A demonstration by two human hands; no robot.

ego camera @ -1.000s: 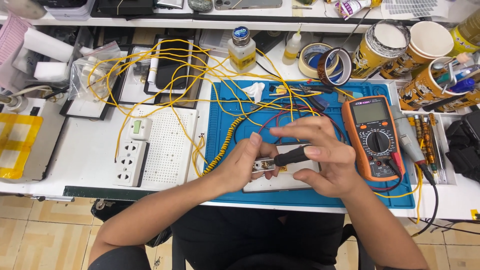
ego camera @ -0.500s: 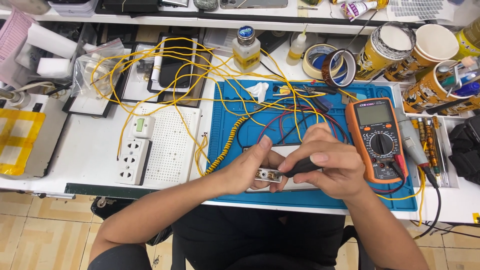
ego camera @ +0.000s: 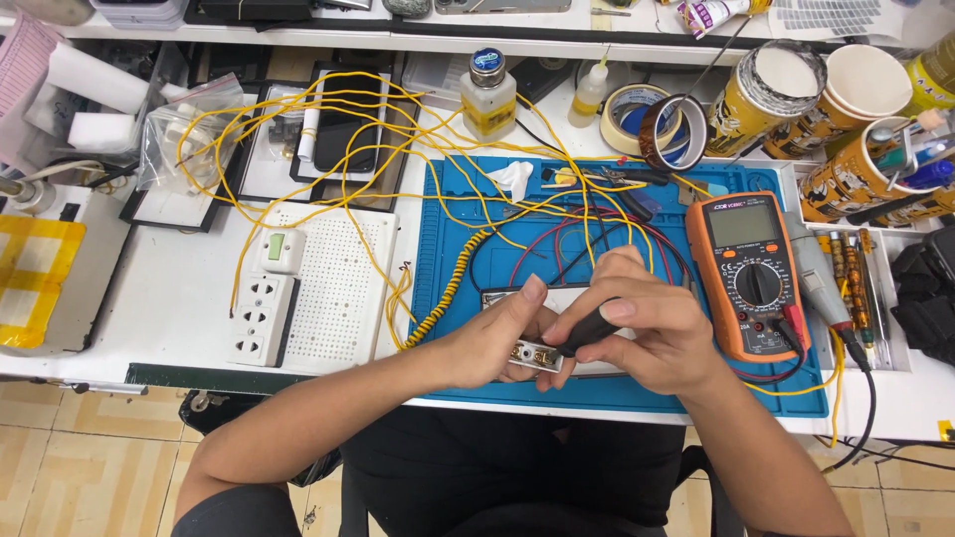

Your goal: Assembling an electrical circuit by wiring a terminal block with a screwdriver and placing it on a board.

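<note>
My left hand grips the near end of a small white rectangular device with brass terminals, lying on the blue work mat. My right hand holds a black-handled tool, its tip pressed at the device's terminals. Both hands meet over the mat's front middle. Red and black test leads curl behind the hands. The rest of the device is hidden under my fingers.
An orange multimeter lies right of my hands. Tangled yellow wires spread across the bench. A white socket strip and perforated board sit left. Tape rolls, a bottle and paper cups stand behind.
Both hands have stayed on the device at the mat's front; the right hand's fingers have shifted slightly along the black tool. The view has drifted a little.
</note>
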